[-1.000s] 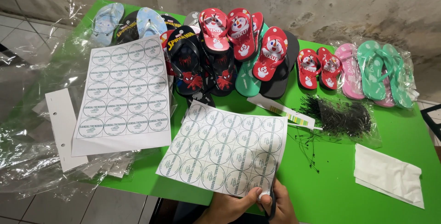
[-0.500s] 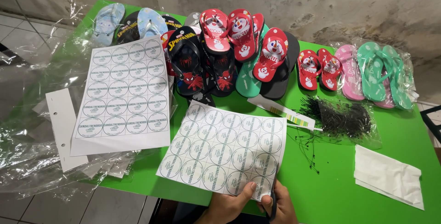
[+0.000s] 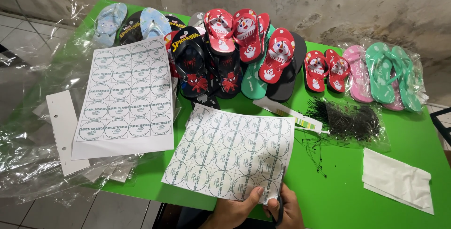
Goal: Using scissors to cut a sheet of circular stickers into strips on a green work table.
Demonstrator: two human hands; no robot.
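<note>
White sticker sheet (image 3: pixel 230 151) unmoved; left hand (image 3: pixel 237 209) pinching its edge, right hand (image 3: pixel 286 208) still gripping scissors (image 3: pixel 280 201).

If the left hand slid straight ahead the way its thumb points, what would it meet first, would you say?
The left hand already grips the near sticker sheet. Going on up-right across it, it would likely first reach the white paper strip, then the black slipper; depth is uncertain.

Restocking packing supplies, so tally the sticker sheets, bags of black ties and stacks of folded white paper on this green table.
Sheets of round stickers: 2, one held by the left hand
Bag of black ties: 1
Stack of folded white paper: 1
Total: 4
</note>
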